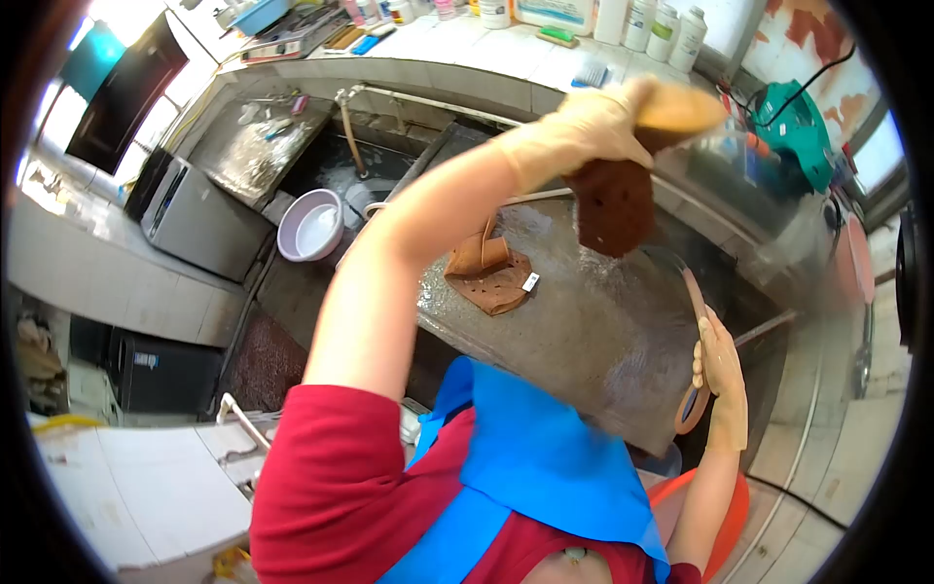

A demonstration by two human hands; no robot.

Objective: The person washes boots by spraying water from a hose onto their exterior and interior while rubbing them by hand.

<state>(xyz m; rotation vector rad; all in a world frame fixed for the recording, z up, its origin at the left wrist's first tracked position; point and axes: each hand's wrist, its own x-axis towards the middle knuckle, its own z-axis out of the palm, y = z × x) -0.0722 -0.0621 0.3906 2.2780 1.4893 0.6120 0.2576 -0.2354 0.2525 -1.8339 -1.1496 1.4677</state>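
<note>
Dark-brown, suede-looking boot with small punched holes point(614, 209) is up in the air over the slab, tan sole point(686, 110) turned upward, shaft hanging down. Left hand in a thin cream glove point(605, 125) is closed around one end of the sole, no visible gap; fingers on the far side hidden, so can't tell how deep the hold is. Risk: wet glove on wet sole, boot hanging by one end, so a slip would likely drop it on the slab.

Right hand in a matching glove point(718, 358), lower right, is curled round a pinkish-tan flexible hose point(694, 290); fingertips show on the near side. Hose end near the boot, blurred. Loose hold or a kink in the loop could swing the jet wide, splashing the blue apron point(550, 477).

Below: wet grey stone slab point(545, 336), white splash under the boot. Lighter-brown boot lying folded point(486, 277), white tag point(530, 282) on it; stray spray could soak or loosen the tag, and a dropped boot could hit it.

Further out: pale-purple round basin point(311, 224) left, white plastic bottles point(638, 24) on the back ledge, out of likely reach of a drop.
</note>
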